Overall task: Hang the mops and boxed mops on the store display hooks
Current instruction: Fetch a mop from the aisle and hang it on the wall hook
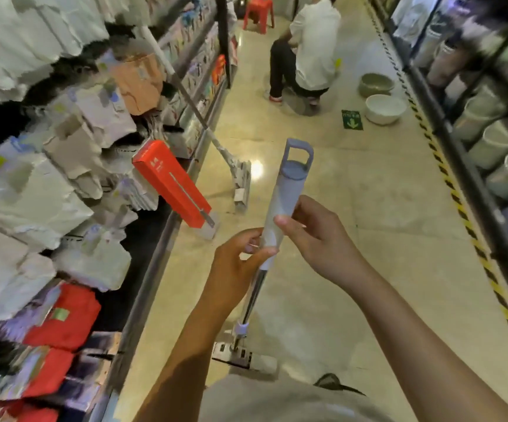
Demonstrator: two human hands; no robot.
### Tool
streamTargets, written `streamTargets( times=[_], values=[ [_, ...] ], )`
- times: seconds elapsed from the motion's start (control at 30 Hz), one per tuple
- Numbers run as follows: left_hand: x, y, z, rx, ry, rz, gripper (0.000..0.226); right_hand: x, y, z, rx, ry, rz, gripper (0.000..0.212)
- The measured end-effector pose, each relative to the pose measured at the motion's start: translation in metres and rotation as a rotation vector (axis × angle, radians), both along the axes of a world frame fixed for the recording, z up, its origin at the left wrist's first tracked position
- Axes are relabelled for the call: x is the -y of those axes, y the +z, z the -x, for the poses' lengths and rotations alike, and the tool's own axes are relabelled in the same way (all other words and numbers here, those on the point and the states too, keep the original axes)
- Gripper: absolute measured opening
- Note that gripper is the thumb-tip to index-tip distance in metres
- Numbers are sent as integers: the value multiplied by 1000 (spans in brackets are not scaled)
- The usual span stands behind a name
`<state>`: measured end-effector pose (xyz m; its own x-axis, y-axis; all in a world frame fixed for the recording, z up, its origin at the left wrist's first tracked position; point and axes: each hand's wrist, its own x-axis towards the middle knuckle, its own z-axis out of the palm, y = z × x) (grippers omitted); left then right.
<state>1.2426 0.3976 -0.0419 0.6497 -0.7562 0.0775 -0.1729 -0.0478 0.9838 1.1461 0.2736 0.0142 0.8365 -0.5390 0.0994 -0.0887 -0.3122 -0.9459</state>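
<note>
Head view: the mop (287, 193) stands almost upright between both hands. Its long axis runs from the flat head on the floor by the person's feet up to the hanging loop (299, 153) at the top, which tips slightly away and to the right. The left hand (240, 260) curls round the pale grip from the left, lower down. The right hand (316, 236) wraps the grip just above it, thumb laid across the front.

The display (73, 166) lies to the left, on the left hand's side, so the loop likely has to swing leftward to it. Its hooks are too blurred to pick out.

A red boxed mop (172, 184) juts from the display into the aisle between loop and shelving, and could get in the way. A second mop (216, 141) leans against the display further along. Beyond it are a crouching person (307, 47) and two basins (385, 108) — well apart.
</note>
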Motion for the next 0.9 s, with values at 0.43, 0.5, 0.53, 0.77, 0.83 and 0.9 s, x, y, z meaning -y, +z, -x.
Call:
streamTargets(
  times=[0.43, 0.5, 0.53, 0.77, 0.83, 0.9],
  values=[
    [222, 2, 185, 24, -369, -65, 19, 166, 6, 214, -40, -357, 129, 8],
    [245, 5, 209, 26, -432, -55, 19, 181, 7, 242, -55, -407, 148, 11],
    [256, 6, 219, 28, -467, -45, 19, 188, 8, 254, -59, -434, 164, 15],
    [337, 0, 282, -30, -669, -49, 36, 235, 6, 323, -81, -651, 190, 15],
    [365, -5, 301, -52, -747, -42, 38, 251, 5, 343, -81, -726, 192, 21],
    [395, -8, 319, -62, -828, -38, 35, 270, 3, 362, -91, -808, 186, 23]
  ],
)
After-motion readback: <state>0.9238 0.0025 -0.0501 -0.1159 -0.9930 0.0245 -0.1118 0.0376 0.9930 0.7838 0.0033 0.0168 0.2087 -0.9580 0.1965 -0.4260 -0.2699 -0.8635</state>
